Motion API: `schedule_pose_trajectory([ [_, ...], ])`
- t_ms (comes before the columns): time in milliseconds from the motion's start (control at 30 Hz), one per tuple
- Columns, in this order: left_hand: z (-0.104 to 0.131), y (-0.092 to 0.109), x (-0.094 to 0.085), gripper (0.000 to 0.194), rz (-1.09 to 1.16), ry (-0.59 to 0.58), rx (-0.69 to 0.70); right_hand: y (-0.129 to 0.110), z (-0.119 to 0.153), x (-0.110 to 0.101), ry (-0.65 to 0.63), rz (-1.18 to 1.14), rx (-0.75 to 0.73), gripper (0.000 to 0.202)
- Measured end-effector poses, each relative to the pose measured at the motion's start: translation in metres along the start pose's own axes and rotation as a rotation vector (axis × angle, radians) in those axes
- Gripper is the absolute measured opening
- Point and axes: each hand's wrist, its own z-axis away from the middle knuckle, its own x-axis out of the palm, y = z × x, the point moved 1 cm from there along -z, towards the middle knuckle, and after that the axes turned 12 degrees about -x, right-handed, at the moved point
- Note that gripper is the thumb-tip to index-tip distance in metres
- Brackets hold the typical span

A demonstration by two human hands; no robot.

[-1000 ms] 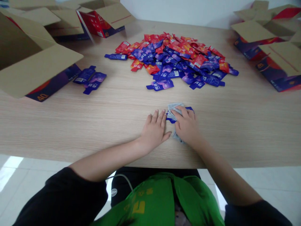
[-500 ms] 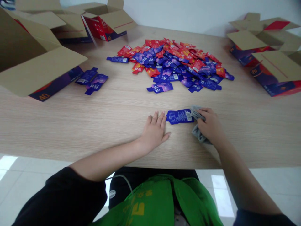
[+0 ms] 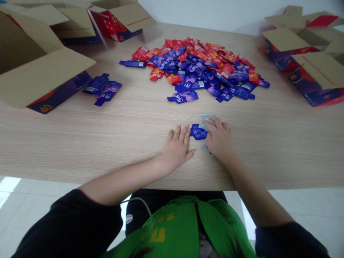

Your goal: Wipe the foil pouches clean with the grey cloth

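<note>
Tabletop (image 3: 120, 136) in pale wood grain fills most of the head view, running back to a plain white wall (image 3: 201, 16); in front of its near edge lies a floor (image 3: 40, 204) of light tiles with bright patches of light. Near that edge, a narrow-necked blue sachet (image 3: 198, 132) lies flat, its neck toward the left hand (image 3: 176, 148), whose palm is down with fingers straight and fairly close, thumb spread, fingertips at the neck. The right hand (image 3: 219, 139) has its fingers bunched around a gray cloth (image 3: 205, 124), which covers the sachet's other end. Farther back, a heap of red and blue sachets (image 3: 201, 68) spreads across the middle. Two blue sachets (image 3: 107, 93) overlap beside an open carton (image 3: 48, 75) at left; more open cartons (image 3: 115, 21) stand behind it, and others (image 3: 317, 70) at far right. The person wears a green garment (image 3: 172, 222) over black sleeves (image 3: 80, 222).
</note>
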Motion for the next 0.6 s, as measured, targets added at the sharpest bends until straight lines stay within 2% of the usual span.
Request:
schedule_pose_trajectory([
  [167, 0.0, 0.0, 0.001, 0.078, 0.005, 0.001, -0.001, 0.037, 0.017, -0.003, 0.038, -0.027, 0.094, 0.055],
  [333, 0.0, -0.001, 0.002, 0.077, 0.018, 0.018, -0.009, 0.056, 0.013, -0.007, 0.019, -0.032, 0.102, 0.052],
  [400, 0.0, -0.001, 0.002, 0.078, 0.016, 0.015, -0.005, 0.051, 0.007, -0.012, 0.052, -0.047, 0.099, 0.051],
  [500, 0.001, -0.001, 0.001, 0.08, 0.008, 0.007, 0.003, 0.022, -0.001, -0.017, 0.129, -0.087, 0.01, 0.052],
  [600, 0.001, -0.001, 0.0, 0.078, 0.011, 0.003, 0.002, -0.013, -0.006, -0.013, 0.042, -0.123, -0.151, 0.053],
])
